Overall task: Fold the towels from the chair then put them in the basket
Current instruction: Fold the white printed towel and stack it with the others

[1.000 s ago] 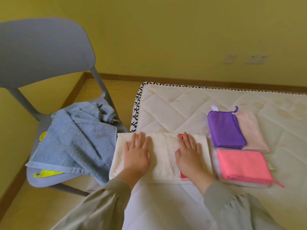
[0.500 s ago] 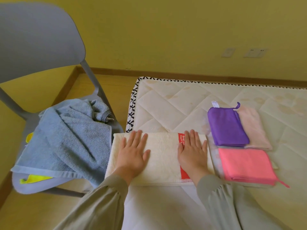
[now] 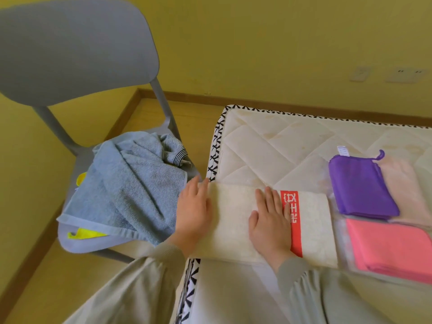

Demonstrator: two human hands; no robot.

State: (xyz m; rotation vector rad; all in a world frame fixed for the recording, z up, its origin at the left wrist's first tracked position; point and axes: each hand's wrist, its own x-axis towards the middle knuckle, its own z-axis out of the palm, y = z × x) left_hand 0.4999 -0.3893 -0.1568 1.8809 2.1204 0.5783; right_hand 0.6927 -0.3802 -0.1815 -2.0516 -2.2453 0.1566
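Note:
A cream towel (image 3: 233,218) with a red printed stripe lies folded on the mattress (image 3: 268,148) near its left edge. My left hand (image 3: 194,211) rests flat on the towel's left end, fingers straight. My right hand (image 3: 271,220) presses flat on its middle, just left of the red stripe. On the grey chair (image 3: 77,50) at the left lies a crumpled blue towel (image 3: 131,190) over a yellow cloth (image 3: 84,235). Folded purple (image 3: 360,188), pale pink (image 3: 406,188) and coral (image 3: 392,246) towels lie to the right. No basket is in view.
The chair stands close against the mattress's left edge. A yellow wall with sockets (image 3: 404,74) and a wooden skirting board runs behind. The quilted mattress top stretches bare toward the wall.
Both hands have slid left across the cream towel, uncovering the red stripe. My left hand now sits at the towel's left end. The camera view shifted left.

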